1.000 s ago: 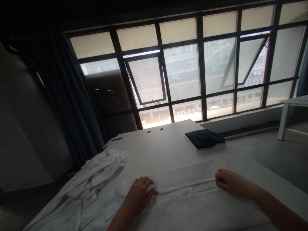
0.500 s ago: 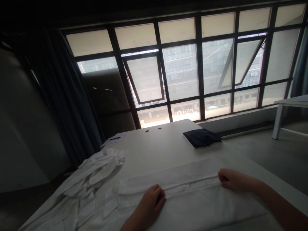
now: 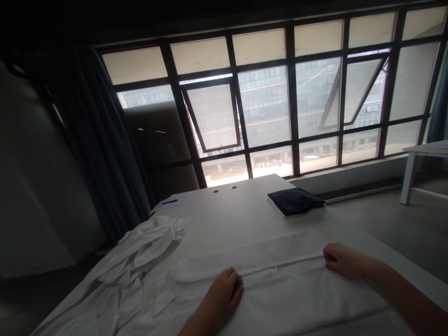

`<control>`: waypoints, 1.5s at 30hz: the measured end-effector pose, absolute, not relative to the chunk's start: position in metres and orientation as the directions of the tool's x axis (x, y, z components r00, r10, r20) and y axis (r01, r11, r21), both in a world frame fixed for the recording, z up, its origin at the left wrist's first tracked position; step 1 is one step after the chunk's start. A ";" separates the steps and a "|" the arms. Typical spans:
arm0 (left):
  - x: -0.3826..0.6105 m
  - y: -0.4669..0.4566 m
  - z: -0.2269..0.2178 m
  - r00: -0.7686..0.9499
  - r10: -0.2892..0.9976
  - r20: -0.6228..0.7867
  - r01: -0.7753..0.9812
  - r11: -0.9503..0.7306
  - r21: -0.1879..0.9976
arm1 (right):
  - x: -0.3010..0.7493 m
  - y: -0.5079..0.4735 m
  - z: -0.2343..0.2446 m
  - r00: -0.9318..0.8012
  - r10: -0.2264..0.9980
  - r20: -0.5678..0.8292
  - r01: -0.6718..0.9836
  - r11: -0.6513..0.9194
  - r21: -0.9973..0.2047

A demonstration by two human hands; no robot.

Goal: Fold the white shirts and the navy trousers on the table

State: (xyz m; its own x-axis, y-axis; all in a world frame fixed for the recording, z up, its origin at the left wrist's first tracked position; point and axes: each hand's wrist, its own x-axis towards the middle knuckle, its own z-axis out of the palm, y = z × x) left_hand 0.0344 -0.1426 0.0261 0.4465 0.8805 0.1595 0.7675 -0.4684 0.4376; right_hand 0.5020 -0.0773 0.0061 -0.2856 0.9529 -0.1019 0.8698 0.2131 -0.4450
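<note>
A white garment (image 3: 301, 294) lies spread on the table in front of me, its two long sides folded inward so that their edges run nearly parallel across the middle. My left hand (image 3: 224, 294) is closed at the left part of this fold, fingers curled onto the cloth. Farther right, my right hand (image 3: 345, 261) pinches the fabric at the other end of the same edge. The fingertips of both hands are partly hidden. Left of my left hand, a crumpled heap of white cloth (image 3: 150, 242) spreads toward the table's left edge.
The white table (image 3: 217, 214) reaches toward the windows. On it lie a folded dark blue cloth (image 3: 296, 200) at the back right and a blue pen (image 3: 170, 201) on paper at the back left. A second white table (image 3: 408, 179) stands at the right.
The view has shifted slightly, moving everything a little to the right in the picture. Both hands keep their places on the garment's folded edge.
</note>
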 end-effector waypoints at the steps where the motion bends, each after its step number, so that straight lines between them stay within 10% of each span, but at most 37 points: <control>1: 0.034 -0.142 0.025 0.446 0.881 0.161 0.770 -0.469 0.433 | 0.504 -0.077 0.005 -0.290 0.952 -0.094 0.869 0.221 -0.443; 8: 0.031 -0.137 0.027 0.409 0.893 0.188 0.829 -0.450 0.332 | 0.495 -0.072 0.001 -0.280 0.959 0.042 0.854 0.269 -0.445; 18: 0.050 -0.164 0.043 0.689 0.714 0.125 0.675 -0.695 0.249 | 0.450 -0.072 -0.007 -0.135 0.927 0.351 0.991 0.120 0.064; 23: 0.044 -0.158 0.031 0.665 0.747 0.024 0.712 -0.643 0.283 | 0.415 -0.085 -0.001 -0.046 0.886 0.461 0.998 0.059 -0.014; 31: 0.044 -0.155 0.028 0.643 0.766 -0.027 0.748 -0.620 0.236 | 0.334 -0.128 -0.009 -0.657 0.716 0.238 0.645 0.697 -0.314; 45: 0.037 -0.158 0.025 0.628 0.778 0.009 0.763 -0.617 0.192 | 0.467 -0.032 -0.050 -0.309 0.896 0.319 0.935 0.348 -0.070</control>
State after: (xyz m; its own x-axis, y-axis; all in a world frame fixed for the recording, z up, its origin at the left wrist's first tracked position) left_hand 0.0373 -0.1585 0.0247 0.6277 0.7784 0.0091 0.7630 -0.6174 0.1915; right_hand 0.4669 -0.0323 -0.0500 -0.3092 0.8959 0.3190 0.9350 0.3476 -0.0699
